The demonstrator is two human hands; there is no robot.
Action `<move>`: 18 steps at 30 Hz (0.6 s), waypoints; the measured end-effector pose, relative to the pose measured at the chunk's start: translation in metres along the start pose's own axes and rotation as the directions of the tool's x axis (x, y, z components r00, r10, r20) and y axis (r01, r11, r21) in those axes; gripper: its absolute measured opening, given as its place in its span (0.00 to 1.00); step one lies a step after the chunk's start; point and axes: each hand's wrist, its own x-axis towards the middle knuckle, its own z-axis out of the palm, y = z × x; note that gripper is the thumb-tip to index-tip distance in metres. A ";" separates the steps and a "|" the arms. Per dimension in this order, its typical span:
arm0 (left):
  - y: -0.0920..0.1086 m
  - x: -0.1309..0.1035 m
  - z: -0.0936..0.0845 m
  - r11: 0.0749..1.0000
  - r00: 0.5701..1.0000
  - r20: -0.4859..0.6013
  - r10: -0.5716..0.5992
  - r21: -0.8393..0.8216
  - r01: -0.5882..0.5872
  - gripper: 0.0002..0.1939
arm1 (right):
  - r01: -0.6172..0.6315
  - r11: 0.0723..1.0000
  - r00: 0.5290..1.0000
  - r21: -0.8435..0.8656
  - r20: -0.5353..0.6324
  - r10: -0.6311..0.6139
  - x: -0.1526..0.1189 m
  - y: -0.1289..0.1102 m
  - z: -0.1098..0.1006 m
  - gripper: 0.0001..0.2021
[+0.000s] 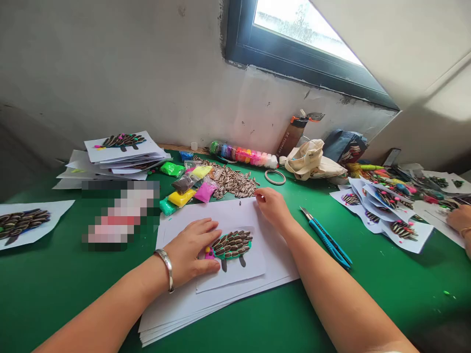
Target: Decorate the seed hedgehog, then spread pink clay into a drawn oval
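Sunflower-seed picture [232, 244] lies on stacked white paper [172, 309] on the green surface [386, 274]. The left hand [193, 251] rests spread over its left side; the right hand [274, 208] curls near loose seeds [235, 182], its grip impossible to tell.

1. You work in what looks like a craft workroom, at a green table [55, 279].
2. Beyond your left hand [196, 250] and right hand [271, 207] lie seeds [235, 182] and colourful packets [182, 198].
3. Seed-covered pictures [119, 148] are stacked beyond your left hand.
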 end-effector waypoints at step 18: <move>0.006 -0.002 0.000 1.000 0.998 -0.064 -0.015 -0.012 0.014 0.32 | 0.070 0.928 0.996 -0.366 -0.019 -0.083 0.022 0.019 0.006 0.12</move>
